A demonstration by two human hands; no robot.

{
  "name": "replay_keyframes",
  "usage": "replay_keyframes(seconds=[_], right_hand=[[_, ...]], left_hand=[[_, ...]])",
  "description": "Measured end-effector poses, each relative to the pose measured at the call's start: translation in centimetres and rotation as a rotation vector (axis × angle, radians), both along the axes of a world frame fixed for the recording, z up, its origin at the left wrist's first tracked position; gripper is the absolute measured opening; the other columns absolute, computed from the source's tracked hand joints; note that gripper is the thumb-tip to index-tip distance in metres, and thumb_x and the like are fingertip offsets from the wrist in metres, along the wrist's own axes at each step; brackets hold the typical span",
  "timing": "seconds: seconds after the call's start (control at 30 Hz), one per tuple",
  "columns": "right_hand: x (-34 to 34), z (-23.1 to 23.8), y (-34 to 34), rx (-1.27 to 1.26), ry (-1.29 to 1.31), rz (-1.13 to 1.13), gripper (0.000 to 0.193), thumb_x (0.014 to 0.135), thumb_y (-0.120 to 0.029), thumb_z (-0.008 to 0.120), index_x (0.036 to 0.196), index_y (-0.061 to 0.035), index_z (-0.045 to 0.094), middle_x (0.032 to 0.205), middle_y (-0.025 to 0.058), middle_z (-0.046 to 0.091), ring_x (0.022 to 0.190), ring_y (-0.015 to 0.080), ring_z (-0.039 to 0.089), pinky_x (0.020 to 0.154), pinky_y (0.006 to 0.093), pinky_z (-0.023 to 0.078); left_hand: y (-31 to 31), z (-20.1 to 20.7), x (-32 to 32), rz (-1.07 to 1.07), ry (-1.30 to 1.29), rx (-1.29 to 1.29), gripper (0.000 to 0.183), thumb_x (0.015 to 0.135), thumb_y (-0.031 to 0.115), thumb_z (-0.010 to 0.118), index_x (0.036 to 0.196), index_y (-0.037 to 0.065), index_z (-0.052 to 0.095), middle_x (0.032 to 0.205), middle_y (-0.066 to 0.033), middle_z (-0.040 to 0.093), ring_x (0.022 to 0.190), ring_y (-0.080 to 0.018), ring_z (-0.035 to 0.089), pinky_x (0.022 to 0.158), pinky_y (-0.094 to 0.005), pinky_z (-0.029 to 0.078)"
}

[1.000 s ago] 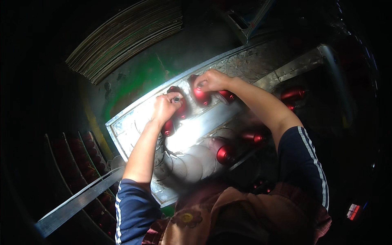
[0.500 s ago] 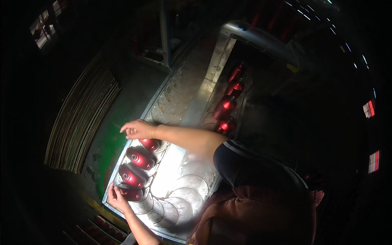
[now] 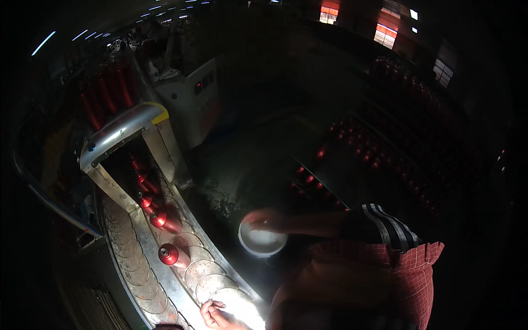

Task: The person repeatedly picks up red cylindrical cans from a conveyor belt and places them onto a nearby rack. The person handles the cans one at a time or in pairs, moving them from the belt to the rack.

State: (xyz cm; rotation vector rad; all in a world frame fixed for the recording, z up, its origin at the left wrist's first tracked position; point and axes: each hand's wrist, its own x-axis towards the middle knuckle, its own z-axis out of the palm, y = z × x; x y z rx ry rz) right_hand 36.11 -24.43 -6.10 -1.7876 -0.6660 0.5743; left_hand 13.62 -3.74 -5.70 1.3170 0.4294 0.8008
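My left hand [image 3: 215, 315] is over the brightly lit near end of a plate conveyor [image 3: 199, 269], fingers loosely curled and a little apart, with nothing visible in them. My right hand [image 3: 263, 220], smeared by motion, is at the far rim of a white bucket [image 3: 264, 254] to the right of the conveyor; its fingers cannot be made out. The bucket's contents look pale. Nearest my left hand on the conveyor stands a glossy red cylinder [image 3: 169, 254] with a narrow neck. Several more red cylinders [image 3: 159, 219] stand in a line behind it.
The line of cylinders runs back into a metal tunnel hood [image 3: 124, 129]. A second lane of round plates [image 3: 137, 273] lies on the left. Behind the hood stands a pale control cabinet [image 3: 192, 102]. Rows of red cylinders [image 3: 360, 146] fill the dark right side.
My view has swung to the right. Both hands have left the cylinders at the left lane; my right hand is now at the bucket, my left over the near conveyor end.
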Motion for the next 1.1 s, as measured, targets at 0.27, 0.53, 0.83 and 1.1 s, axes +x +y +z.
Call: replay_keyframes(seconds=[0.27, 0.53, 0.83, 1.1], right_hand=[[-1.0, 0.9, -25.0, 0.206, -0.103, -0.685, 0.025, 0.091, -0.006, 0.065, 0.116, -0.0052, 0.068, 0.09, 0.0003, 0.065, 0.078, 0.0074, 0.059, 0.07, 0.0247, 0.05], [-7.1, -4.1, -51.9, 0.244, 0.104, -1.172, 0.024, 0.094, -0.007, 0.062, 0.117, -0.0069, 0.066, 0.089, -0.0008, 0.063, 0.077, 0.0057, 0.056, 0.067, 0.0232, 0.048], [-5.3, -6.4, -66.1, 0.229, 0.031, -1.4, 0.026, 0.092, -0.008, 0.064, 0.117, -0.0094, 0.067, 0.093, 0.0012, 0.063, 0.081, 0.0092, 0.058, 0.068, 0.022, 0.046], [7.9, -8.4, -73.2, -0.535, -0.272, -1.632, 0.056, 0.084, -0.02, 0.072, 0.137, -0.0258, 0.056, 0.147, 0.0241, 0.036, 0.13, 0.0397, 0.042, 0.103, 0.0459, 0.043]], left_hand=[[-12.3, 5.9, 10.5, -0.505, 0.038, 0.007, 0.018, 0.099, 0.011, 0.054, 0.099, -0.001, 0.067, 0.072, -0.0055, 0.06, 0.061, -0.0108, 0.055, 0.055, -0.0213, 0.043], [-36.3, 2.6, 16.1, -0.823, 0.397, -0.012, 0.019, 0.099, 0.014, 0.055, 0.105, 0.0, 0.067, 0.076, -0.0033, 0.064, 0.061, -0.0073, 0.054, 0.056, -0.0198, 0.04], [-49.0, 2.7, 22.6, -1.053, 0.609, 0.22, 0.02, 0.095, 0.002, 0.059, 0.112, 0.0, 0.069, 0.088, -0.0052, 0.069, 0.071, -0.0079, 0.059, 0.062, -0.0216, 0.046], [-65.9, -3.1, 42.7, -1.188, 0.087, 0.714, 0.035, 0.085, 0.006, 0.069, 0.12, 0.009, 0.068, 0.119, -0.0073, 0.067, 0.106, -0.0213, 0.064, 0.091, -0.0327, 0.05]])
